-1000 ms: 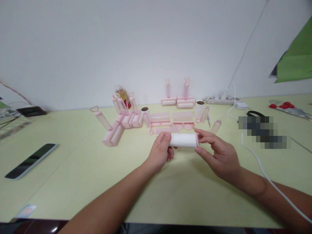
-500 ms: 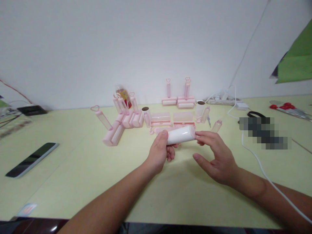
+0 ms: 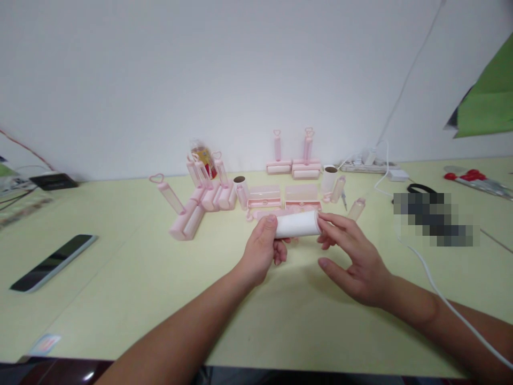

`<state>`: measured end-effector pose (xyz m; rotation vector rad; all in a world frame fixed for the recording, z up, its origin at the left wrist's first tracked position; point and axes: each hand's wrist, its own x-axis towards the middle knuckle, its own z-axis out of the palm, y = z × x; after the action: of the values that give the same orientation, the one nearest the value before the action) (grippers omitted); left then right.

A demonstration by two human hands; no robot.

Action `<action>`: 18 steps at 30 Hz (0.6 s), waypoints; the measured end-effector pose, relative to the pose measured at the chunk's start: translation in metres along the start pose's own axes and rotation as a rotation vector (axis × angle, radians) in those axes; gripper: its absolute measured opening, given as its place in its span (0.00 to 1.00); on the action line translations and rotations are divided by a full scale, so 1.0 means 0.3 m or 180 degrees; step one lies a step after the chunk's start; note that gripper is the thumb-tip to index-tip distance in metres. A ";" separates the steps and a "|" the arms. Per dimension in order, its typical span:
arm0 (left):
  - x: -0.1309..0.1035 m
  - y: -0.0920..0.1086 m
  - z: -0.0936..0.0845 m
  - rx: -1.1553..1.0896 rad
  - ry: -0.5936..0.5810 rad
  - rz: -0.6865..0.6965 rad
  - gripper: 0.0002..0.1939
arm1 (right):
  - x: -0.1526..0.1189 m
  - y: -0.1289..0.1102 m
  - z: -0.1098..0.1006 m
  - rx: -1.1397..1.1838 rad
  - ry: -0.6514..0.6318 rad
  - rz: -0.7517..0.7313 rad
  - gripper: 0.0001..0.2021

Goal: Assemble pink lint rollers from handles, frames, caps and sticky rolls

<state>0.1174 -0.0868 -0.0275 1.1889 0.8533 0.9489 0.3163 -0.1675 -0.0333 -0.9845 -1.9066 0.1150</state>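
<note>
My left hand (image 3: 262, 243) is closed round the left end of a white lint roll (image 3: 298, 224), held level above the table. A pinkish rim shows at the roll's right end. The fingertips of my right hand (image 3: 356, 262) touch that end, with its thumb spread well away below. Just behind the roll stand two lint roller covers, a left case (image 3: 264, 196) and a right case (image 3: 303, 196), with pink parts inside. A pink handle (image 3: 276, 214) lies partly hidden behind the roll.
Several assembled pink lint rollers (image 3: 186, 222) stand at the left. Others (image 3: 305, 170) are by the wall. Spare rolls (image 3: 329, 179), loose handles (image 3: 356, 208), a phone (image 3: 54, 262), red-handled scissors (image 3: 473, 175) and a power strip (image 3: 368, 166) share the table. A white cable (image 3: 433, 278) crosses above my right forearm.
The roll has turned slightly in my hands, so its right end face shows less and its shine is gone. My right fingertips have shifted a little left along its end.
</note>
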 end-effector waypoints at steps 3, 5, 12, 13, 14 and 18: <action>0.011 0.007 -0.012 -0.0068 0.0057 0.0047 0.26 | 0.005 0.005 -0.013 0.0017 0.0064 -0.0101 0.33; 0.022 0.016 -0.024 -0.0188 0.0174 0.0077 0.28 | 0.007 0.014 -0.021 0.0029 0.0272 -0.0159 0.32; 0.029 0.068 -0.054 0.0038 0.0129 0.0044 0.27 | 0.001 0.043 -0.018 0.0246 0.0432 0.0202 0.25; 0.021 0.075 -0.052 0.0255 -0.0008 0.0027 0.25 | -0.001 0.046 -0.016 0.0305 0.0352 0.0220 0.25; 0.011 0.081 -0.047 0.0481 -0.0160 0.0003 0.23 | -0.003 0.050 -0.015 0.0342 0.0258 0.0223 0.25; -0.027 0.091 -0.028 0.1185 -0.0733 -0.0159 0.20 | 0.000 0.074 -0.011 0.0184 -0.0111 0.0276 0.26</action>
<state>0.1029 -0.0883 -0.0016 1.5547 0.8912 0.6109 0.3318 -0.1537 -0.0416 -1.0322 -1.8818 0.2381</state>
